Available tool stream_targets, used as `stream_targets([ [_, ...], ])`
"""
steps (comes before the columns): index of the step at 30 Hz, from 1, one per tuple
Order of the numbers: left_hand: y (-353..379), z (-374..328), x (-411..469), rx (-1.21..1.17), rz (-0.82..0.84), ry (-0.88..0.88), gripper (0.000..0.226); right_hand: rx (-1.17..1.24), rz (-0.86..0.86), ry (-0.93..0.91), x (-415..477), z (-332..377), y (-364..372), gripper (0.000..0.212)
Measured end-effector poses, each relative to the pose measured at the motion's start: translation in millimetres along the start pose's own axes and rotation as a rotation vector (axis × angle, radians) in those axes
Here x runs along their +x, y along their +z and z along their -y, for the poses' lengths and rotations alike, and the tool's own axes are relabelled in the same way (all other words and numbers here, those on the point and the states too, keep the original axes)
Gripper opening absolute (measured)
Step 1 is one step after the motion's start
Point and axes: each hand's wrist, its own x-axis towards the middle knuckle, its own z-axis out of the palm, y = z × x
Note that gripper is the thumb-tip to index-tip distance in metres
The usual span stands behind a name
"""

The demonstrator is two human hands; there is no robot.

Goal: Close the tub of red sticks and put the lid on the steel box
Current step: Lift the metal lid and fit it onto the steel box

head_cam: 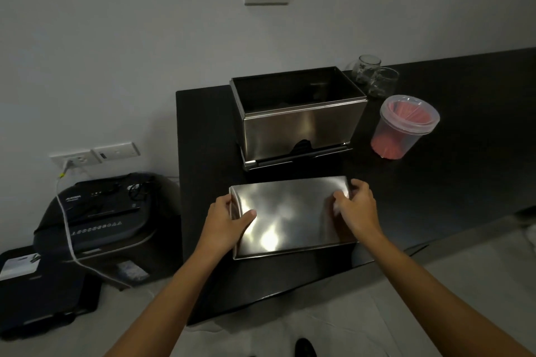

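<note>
Hands first: your left hand and right hand clamp the short ends of the steel lid, thumbs on top, fingers curled over the edges. The lid sits at the black counter's near edge. Behind it stands the open steel box; to its right, the tub of red sticks, lidded.

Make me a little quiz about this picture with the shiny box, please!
1. True or false: the steel box already has its lid on.
2. What colour are the sticks in the tub?
3. Which hands touch the lid? A: only the left hand. B: only the right hand. C: both.

Key: 1 false, the box is open. 2 red. 3 C, one hand at each short end.
</note>
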Motion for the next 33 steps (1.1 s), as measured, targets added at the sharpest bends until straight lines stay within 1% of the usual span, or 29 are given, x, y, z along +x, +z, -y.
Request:
stream_targets([
  [2,4.0,-2.1,-0.7,-0.025,-0.008,0.027,0.057,0.043,-0.023,0.042,4.6,-3.9,-8.6,0.062],
  [3,5.6,-2.5,-1.0,-0.031,-0.012,0.039,0.057,0.064,-0.022,0.060,6.4,-5.5,-13.0,0.061],
  [6,6.7,-2.8,-2.7,-0.032,0.006,0.065,0.055,0.147,-0.023,0.065,10.6,-9.6,-26.6,0.049],
  [9,7.7,-8.1,-6.6,-0.050,0.020,0.091,0.057,0.206,-0.024,0.051,15.7,-9.0,-40.7,0.049],
  [14,5.2,-28.2,-10.7,-0.059,-0.014,0.178,0.057,0.182,-0.005,-0.029,25.5,9.9,-64.5,0.045],
  [18,-6.1,-43.5,-15.7,-0.062,-0.001,0.182,0.053,0.153,0.050,-0.115,31.0,29.2,-80.2,0.046],
  [22,-16.5,-64.3,-25.4,-0.056,-0.076,0.241,0.046,0.178,0.115,-0.199,37.5,52.5,-92.6,0.048],
  [26,-24.7,-91.9,-27.1,-0.067,-0.141,0.284,0.047,0.194,0.140,-0.294,51.8,77.5,-103.5,0.047],
  [30,-28.0,-113.4,-20.6,-0.114,-0.192,0.316,0.049,0.216,0.168,-0.312,68.9,98.4,-108.7,0.050],
  [33,-31.8,-124.0,-13.3,-0.152,-0.244,0.317,0.048,0.185,0.174,-0.331,78.0,112.5,-105.9,0.050],
])
